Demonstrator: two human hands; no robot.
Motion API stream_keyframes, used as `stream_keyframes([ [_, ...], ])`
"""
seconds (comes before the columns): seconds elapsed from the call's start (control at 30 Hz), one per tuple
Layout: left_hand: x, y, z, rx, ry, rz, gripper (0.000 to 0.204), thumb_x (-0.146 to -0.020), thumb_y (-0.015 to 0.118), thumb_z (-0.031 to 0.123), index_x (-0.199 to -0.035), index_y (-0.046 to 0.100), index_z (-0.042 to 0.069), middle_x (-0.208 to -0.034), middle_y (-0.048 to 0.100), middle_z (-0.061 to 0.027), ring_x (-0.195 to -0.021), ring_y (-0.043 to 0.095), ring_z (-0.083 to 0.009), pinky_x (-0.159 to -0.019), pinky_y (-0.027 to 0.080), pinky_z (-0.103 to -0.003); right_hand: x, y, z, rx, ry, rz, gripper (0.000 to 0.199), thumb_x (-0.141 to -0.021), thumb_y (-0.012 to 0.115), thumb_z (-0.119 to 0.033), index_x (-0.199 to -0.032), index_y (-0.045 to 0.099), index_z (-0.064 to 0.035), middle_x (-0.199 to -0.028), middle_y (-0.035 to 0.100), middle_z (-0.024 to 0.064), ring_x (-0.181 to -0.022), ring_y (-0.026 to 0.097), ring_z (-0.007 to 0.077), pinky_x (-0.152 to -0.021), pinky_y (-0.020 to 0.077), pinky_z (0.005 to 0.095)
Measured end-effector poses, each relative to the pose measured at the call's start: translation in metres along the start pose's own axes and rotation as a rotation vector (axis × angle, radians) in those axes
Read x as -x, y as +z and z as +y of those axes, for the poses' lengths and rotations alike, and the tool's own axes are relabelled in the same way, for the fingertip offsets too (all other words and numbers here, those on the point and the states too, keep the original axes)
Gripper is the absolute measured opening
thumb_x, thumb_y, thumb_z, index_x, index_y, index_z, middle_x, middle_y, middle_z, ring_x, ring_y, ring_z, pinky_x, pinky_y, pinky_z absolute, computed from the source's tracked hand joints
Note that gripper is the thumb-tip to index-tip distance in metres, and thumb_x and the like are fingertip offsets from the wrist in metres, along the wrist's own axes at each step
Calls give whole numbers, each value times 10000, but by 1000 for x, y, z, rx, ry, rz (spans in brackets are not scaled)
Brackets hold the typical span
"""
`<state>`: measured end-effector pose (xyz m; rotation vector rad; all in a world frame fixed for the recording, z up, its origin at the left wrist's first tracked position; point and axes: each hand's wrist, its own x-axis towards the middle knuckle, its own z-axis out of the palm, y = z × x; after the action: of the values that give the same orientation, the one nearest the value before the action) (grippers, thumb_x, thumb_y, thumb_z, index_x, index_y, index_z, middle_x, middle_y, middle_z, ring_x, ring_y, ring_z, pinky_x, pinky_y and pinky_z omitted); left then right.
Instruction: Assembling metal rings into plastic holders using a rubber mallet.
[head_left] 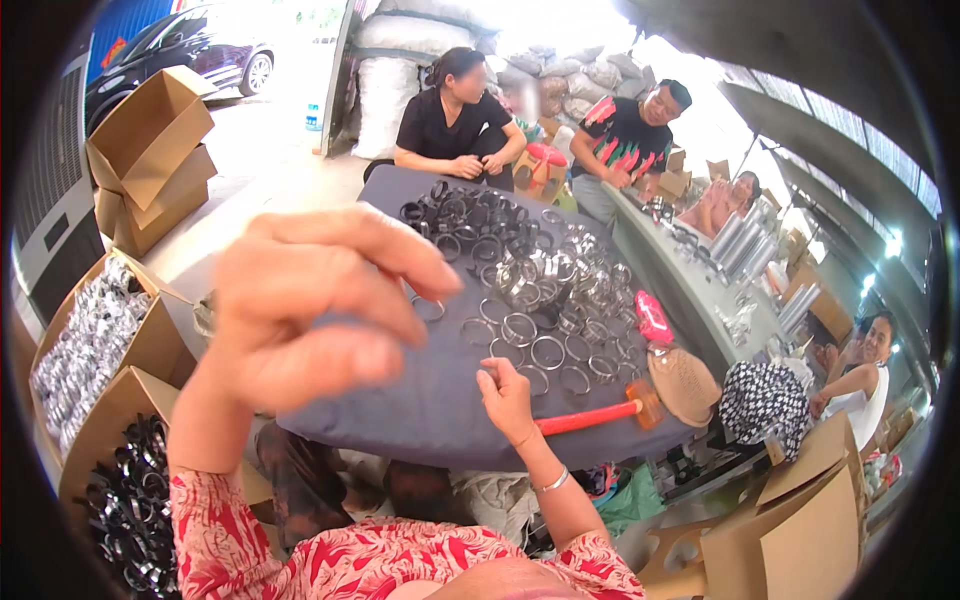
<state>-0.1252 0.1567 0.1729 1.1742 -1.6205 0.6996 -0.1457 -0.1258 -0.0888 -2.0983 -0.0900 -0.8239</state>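
My left hand (320, 300) is raised large and close above the table's left side. Its fingers are loosely bent, thumb apart, and nothing shows between them. Low over the near middle is my right hand (508, 400), with a bracelet on its wrist; its thumb and fingers are slightly parted, and I see nothing in them. Silver metal rings (548, 352) lie just beyond it, single ones nearest and a heap farther back. Behind these is a pile of black rings (470, 212). A mallet (590, 416) with a red handle lies right of my right hand.
A grey cloth (400, 425) covers the table. At its right edge are a brown oval pad (685, 385) and a pink packet (652, 318). Cartons of silver parts (95, 350) and black parts (130, 505) stand left. Several people sit or stand around; an open carton (800, 520) is lower right.
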Motion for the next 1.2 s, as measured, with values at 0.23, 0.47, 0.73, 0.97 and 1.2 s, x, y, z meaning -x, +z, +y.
stream_keyframes([
  [0.23, 211, 49, -155, -69, -1134, 181, 162, -873, 593, 150, -840, 637, -3, -668, 592, -8, -581, 547, -85, -524, 437, -251, -24, 22, -30, 275, -282, -110, 230, -782, 648, -135, -972, 575, -27, -765, 574, 114, -675, 589, 271, -596, 476, 374],
  [0.47, 256, 82, -169, -467, -1080, 124, 123, -809, 626, 162, -867, 653, 57, -679, 632, -107, -612, 613, -195, -596, 466, -312, -76, 74, -20, 506, -468, -269, 378, -735, 673, -145, -1078, 545, -52, -1034, 542, 107, -1004, 521, 269, -778, 453, 355],
  [0.73, 262, 86, -171, -385, -1131, 168, 99, -823, 614, 95, -860, 644, 8, -611, 587, -54, -572, 535, -96, -557, 431, -257, -105, 120, 50, 686, -591, -361, 257, -783, 623, -238, -988, 581, -89, -1000, 572, 51, -1054, 515, 225, -883, 360, 433],
  [0.97, 251, 83, -158, -461, -1108, 107, 87, -802, 619, 98, -852, 645, 32, -670, 627, -92, -591, 591, -170, -577, 451, -285, -119, 70, 91, 981, -465, -278, 120, -787, 598, -223, -825, 613, -110, -856, 593, 50, -898, 554, 229, -802, 389, 416],
  [1.2, 254, 80, -163, -420, -1112, 95, 70, -780, 607, 117, -819, 633, 64, -752, 650, -99, -702, 630, -286, -625, 477, -371, -146, 63, 100, 980, -343, -318, 153, -775, 621, -254, -791, 609, -102, -835, 608, 60, -889, 565, 240, -802, 392, 416],
])
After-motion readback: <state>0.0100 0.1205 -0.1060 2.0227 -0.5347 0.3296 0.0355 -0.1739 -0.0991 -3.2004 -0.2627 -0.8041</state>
